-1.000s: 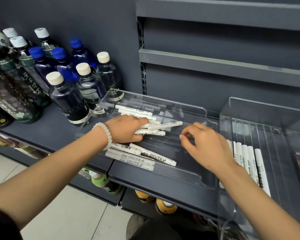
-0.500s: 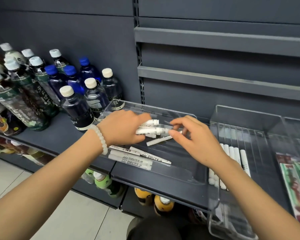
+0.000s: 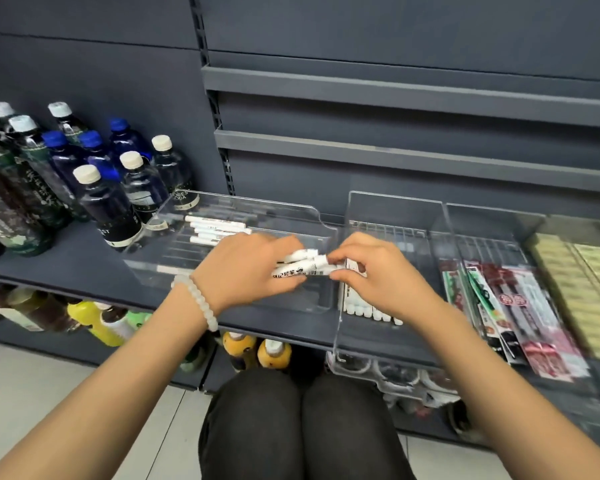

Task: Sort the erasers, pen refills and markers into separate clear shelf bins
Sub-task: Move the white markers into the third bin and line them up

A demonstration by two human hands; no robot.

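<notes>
The left hand grips a bunch of white markers, fingers curled round them; the right hand pinches their capped ends, likely squaring them for the marker bin just beyond its fingers.

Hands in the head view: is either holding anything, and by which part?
Both hold a small bundle of white markers. The left hand grips the bundle's left part; the right hand pinches its right end.
</notes>
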